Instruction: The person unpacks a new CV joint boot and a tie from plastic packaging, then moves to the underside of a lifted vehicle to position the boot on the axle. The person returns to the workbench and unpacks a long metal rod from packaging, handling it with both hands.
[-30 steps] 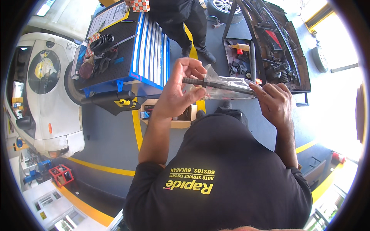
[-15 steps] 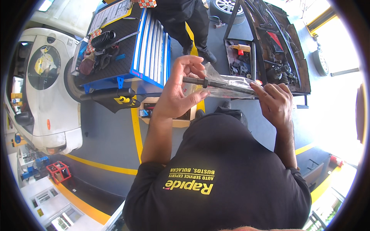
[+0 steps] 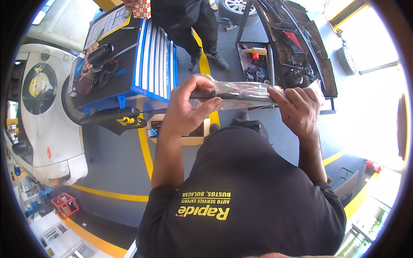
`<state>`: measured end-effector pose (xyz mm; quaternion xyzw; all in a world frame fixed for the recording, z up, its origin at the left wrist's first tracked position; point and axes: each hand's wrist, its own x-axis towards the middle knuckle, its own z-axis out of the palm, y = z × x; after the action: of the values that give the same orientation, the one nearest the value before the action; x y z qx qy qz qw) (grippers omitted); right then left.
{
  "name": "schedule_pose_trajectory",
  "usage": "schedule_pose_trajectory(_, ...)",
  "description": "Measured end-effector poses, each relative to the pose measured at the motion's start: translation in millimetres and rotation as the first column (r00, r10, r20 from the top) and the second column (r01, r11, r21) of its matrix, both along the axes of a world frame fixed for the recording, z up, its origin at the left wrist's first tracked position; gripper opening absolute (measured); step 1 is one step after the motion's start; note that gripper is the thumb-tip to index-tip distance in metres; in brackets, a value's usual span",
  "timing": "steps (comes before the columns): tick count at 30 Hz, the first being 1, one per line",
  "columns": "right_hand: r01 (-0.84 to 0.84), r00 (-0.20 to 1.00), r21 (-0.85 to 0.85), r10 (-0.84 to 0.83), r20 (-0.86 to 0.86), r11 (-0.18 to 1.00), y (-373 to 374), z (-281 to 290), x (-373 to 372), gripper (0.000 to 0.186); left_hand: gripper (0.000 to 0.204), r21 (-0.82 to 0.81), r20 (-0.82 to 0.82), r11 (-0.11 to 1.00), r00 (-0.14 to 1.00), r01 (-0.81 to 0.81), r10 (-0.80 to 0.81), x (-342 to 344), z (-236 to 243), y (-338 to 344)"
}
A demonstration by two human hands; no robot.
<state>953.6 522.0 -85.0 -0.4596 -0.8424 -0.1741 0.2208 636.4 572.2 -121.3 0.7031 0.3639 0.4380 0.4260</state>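
at the far left stands a white car [image 3: 41, 124] with smooth rounded body. next to it is a blue tool cart [image 3: 148, 64] with ribbed drawer fronts; a black corrugated rubber boot [image 3: 100, 53] lies on its dark tabletop. the left hand [image 3: 185, 109] is clenched around the end of a thin black rod [image 3: 215, 94], which sits inside a crinkled clear plastic bag [image 3: 249, 92] held in front of the chest. the right hand [image 3: 299, 109] pinches the other end of the bag. behind is a dark metal rack [image 3: 301, 56] with parts.
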Motion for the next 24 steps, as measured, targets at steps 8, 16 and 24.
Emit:
schedule_pose_trajectory(8, 0.107, 0.991, -0.178, -0.12, -0.064, 0.978, 8, 2, 6, 0.066, 0.03, 0.026, 0.064, 1.0, 0.998, -0.002, 0.0, -9, 2, -1)
schedule_pose_trajectory(16, -0.019, 0.998, -0.189, 0.029, 0.047, 0.982, 16, 2, -6, 0.049, 0.023, -0.378, -0.188, 0.924, 0.973, 0.052, -0.132, -30, -6, 3)
schedule_pose_trajectory(24, 0.052, 0.998, -0.102, -0.054, -0.022, 0.993, 40, 5, 12, 0.051, 0.016, -0.251, -0.021, 0.962, 0.993, 0.111, -0.12, -9, -59, -34)
